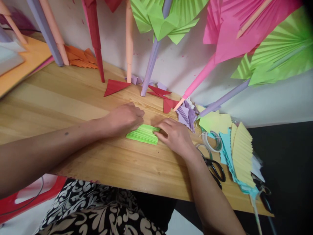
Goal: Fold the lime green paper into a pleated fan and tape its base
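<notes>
A strip of bright green pleated paper lies on the wooden table, its folds running lengthwise. My left hand is curled at its far left corner, fingers closed; whatever the fingertips pinch is hidden under them. At the paper's right end is my right hand, its thumb and bent fingers closed on the edge. Just beyond the hands lie folded red paper pieces. To the right of my right forearm are black-handled scissors and a roll of clear tape.
Paper fans on rolled sticks lean on the wall: a green fan, a pink fan and others. Yellow pleated paper sits at the right edge of the table. Orange sheets are at far left. A red stool stands below.
</notes>
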Demonstrator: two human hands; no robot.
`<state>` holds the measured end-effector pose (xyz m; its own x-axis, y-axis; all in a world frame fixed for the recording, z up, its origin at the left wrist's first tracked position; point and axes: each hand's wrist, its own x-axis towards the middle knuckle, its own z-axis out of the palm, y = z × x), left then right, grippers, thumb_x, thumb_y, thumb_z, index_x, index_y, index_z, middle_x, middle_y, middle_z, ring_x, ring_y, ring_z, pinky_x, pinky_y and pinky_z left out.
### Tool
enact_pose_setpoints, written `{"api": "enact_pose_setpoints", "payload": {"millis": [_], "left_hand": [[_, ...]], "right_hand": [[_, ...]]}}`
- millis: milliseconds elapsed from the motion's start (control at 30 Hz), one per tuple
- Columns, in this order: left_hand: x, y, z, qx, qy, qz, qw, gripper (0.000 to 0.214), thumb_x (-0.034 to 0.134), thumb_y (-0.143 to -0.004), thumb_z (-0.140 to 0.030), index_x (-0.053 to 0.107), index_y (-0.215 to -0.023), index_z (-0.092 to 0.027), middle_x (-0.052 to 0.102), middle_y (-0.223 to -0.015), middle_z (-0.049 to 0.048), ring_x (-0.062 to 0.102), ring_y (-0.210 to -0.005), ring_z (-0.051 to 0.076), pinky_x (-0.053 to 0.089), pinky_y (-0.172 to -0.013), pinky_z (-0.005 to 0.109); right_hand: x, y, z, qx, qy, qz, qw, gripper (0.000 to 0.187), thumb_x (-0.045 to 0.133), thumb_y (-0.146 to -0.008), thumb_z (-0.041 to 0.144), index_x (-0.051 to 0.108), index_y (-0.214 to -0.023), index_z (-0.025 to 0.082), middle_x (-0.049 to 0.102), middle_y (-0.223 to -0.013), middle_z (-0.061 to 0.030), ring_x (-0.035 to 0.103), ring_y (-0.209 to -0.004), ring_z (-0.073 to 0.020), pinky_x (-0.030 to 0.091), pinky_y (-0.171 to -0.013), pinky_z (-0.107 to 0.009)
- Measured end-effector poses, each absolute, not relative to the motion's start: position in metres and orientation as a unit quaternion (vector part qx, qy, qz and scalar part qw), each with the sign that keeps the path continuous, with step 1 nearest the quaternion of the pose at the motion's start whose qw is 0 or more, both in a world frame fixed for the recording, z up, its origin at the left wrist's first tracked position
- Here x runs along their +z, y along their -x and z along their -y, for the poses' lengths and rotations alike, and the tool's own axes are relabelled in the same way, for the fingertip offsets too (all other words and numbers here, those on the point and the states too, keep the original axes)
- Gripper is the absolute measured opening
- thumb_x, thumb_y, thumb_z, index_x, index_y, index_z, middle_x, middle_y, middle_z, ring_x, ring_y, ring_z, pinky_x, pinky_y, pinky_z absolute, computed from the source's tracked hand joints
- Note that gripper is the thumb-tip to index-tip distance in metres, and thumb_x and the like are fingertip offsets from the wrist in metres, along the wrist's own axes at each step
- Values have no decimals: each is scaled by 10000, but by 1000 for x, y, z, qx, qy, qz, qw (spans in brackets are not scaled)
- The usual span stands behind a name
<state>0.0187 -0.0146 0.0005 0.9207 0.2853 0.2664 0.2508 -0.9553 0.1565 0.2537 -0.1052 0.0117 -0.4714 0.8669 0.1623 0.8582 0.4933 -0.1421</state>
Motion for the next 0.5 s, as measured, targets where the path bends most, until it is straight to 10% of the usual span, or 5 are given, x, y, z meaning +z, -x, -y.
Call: {"api": "enact_pose_setpoints", "payload": {"millis": [500], "left_hand": [[-1, -16, 11, 131, -978, -138, 83, 276, 504, -991, -293, 700, -836, -174, 669, -824, 40, 583, -757, 172, 388, -767, 328]], "right_hand": [[8, -248, 106, -8, 501, 859, 104, 169, 530, -959, 220, 657, -853, 186, 681, -835, -42, 603, -802, -182, 404, -692, -302]]}}
